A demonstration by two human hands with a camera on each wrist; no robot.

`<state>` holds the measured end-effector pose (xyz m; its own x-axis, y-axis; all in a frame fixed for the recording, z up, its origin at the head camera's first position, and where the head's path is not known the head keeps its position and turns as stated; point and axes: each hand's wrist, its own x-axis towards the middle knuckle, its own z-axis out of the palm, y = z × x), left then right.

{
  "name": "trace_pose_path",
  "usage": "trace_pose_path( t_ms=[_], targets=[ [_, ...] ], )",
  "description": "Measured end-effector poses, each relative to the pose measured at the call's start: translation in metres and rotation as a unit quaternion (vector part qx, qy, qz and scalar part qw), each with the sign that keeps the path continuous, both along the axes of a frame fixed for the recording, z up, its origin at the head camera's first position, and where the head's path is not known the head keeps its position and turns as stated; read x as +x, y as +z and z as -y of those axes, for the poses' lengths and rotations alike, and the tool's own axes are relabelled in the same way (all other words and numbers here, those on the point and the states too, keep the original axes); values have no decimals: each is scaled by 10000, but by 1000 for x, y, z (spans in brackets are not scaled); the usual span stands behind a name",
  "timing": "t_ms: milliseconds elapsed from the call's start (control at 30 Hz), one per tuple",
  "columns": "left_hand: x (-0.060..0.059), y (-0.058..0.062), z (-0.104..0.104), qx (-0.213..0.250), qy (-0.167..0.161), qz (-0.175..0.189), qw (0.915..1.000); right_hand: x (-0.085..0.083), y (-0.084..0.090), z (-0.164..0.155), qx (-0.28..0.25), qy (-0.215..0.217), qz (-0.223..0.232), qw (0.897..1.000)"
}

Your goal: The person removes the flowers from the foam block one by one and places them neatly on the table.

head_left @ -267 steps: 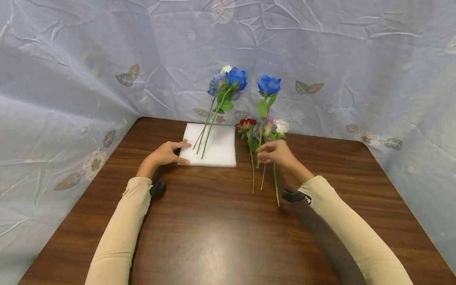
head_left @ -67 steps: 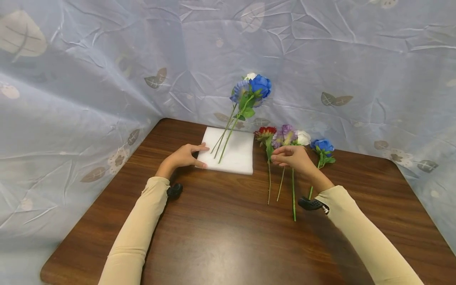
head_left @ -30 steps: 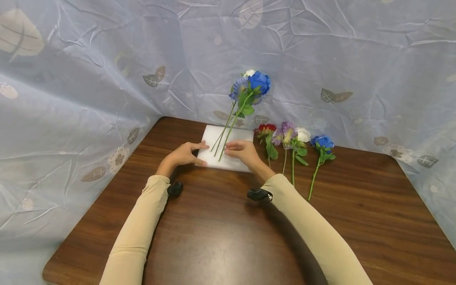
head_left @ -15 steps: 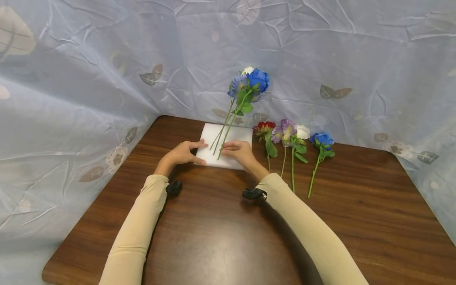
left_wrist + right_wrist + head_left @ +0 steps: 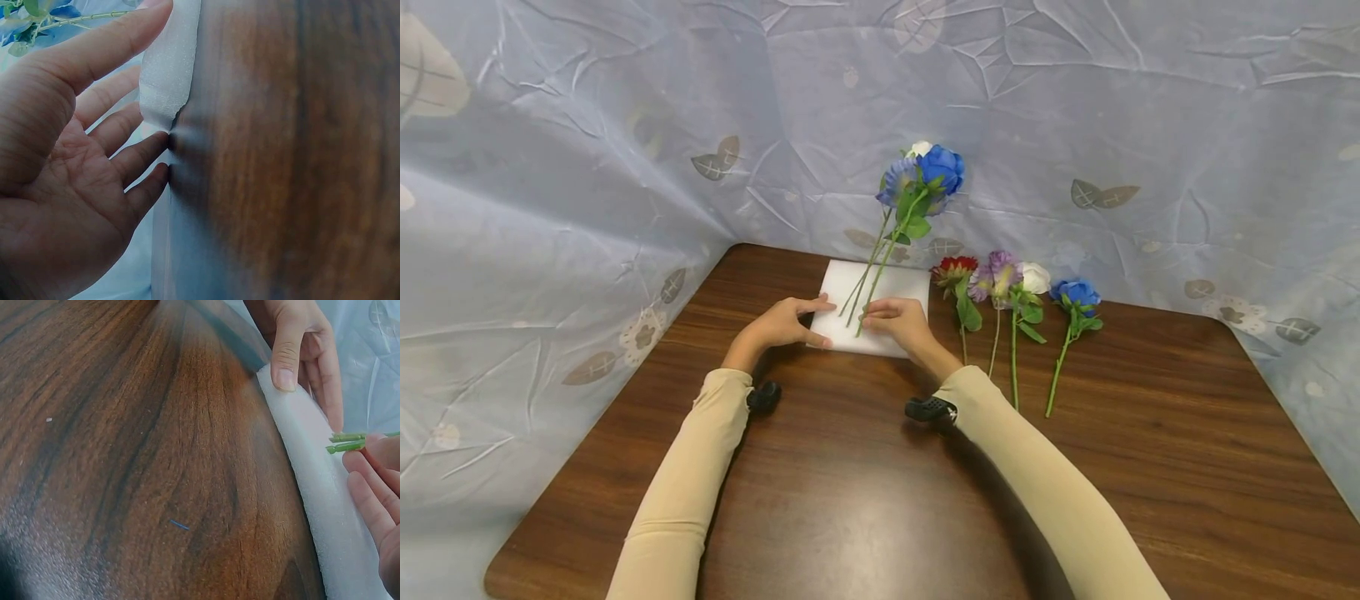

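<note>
White foam block [image 5: 880,312] lies at the back of the wooden surface [image 5: 880,492], three flower stems [image 5: 880,250] leaning out of it. Left hand [image 5: 778,325] rests flat-fingered against its corner; right hand [image 5: 902,321] pinches the nearest stem's base. Four loose flowers [image 5: 1015,308] lie just right.

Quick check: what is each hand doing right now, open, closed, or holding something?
Left hand: open, straight fingers resting on the white foam block.
Right hand: at the flower stems standing in the block; whether it pinches one cannot be told.
</note>
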<state>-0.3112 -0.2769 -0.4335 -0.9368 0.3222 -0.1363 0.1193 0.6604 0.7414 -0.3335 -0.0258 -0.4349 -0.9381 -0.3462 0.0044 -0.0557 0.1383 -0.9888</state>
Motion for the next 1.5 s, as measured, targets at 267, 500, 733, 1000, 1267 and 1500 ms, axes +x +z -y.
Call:
trace_pose_path(
  t_ms=[267,500,733,1000,1267,1500],
  targets=[
    [0,0,0,21,-11,16,10000,1,1,1,-34,18,-99,9999],
    [0,0,0,21,-9,-1,10000,3,2,3,-81,-17,-137,9999],
    [1,0,-1,28,7,-7,10000,4,3,5,-107,-59,-170,9998],
    [1,1,-1,10,34,39,10000,3,2,5,-328,-64,-102,9994],
    [2,2,-2,22,24,52,10000,3,2,6,-245,-46,-206,9995],
    [2,2,-2,-6,17,27,10000,3,1,6,-244,30,-322,9992]
  ],
)
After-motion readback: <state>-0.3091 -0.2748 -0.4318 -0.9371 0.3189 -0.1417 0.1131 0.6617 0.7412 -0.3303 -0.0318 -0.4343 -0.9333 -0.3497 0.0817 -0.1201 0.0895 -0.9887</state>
